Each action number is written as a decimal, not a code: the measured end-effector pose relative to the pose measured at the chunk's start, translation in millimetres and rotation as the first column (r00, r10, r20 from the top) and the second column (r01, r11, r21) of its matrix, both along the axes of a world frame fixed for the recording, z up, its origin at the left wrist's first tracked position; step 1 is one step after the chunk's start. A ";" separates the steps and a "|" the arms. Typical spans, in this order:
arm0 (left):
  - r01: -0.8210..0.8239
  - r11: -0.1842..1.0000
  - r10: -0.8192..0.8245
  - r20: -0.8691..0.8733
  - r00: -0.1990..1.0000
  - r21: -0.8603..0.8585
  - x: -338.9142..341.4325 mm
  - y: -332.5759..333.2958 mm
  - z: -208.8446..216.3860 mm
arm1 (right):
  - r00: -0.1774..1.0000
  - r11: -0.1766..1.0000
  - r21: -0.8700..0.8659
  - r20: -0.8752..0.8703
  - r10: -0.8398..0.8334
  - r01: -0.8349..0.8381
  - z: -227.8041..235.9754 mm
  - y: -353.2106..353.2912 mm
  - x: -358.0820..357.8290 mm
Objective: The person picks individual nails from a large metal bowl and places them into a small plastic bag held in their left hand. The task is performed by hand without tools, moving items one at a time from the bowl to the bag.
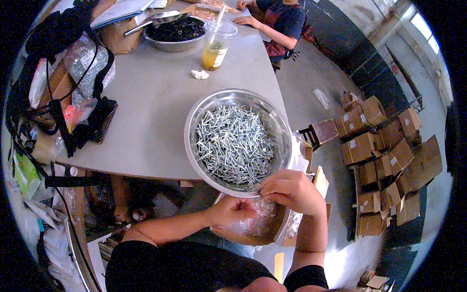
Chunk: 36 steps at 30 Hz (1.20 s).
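Note:
A round steel bowl full of loose silver screws sits at the table's near right corner. At its near right rim is my right hand, fingers bent and pressed together; whatever they may pinch is hidden. Just below the bowl, my left hand is closed with the thumb against the curled fingers, and I cannot make out what is in it. Under both hands stands an open cardboard box with clear plastic bags in it.
Ahead on the grey table are a lidded drink cup, a crumpled tissue and a metal bowl of black parts with a scoop. Plastic bags and cables crowd the left. Another person works far right; stacked cartons stand beyond.

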<state>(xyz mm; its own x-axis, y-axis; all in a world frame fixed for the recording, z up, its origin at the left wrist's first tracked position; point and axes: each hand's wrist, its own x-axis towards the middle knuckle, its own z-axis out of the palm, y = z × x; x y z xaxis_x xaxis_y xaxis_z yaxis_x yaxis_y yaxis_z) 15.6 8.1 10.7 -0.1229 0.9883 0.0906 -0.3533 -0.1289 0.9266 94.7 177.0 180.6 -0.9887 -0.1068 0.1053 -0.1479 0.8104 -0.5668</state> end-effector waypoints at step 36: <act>0.337 0.932 -0.358 -0.206 0.911 -0.132 7.6 10.7 31.3 | 0.882 0.902 -0.226 -0.222 -0.415 0.368 -52.3 -48.4 70.5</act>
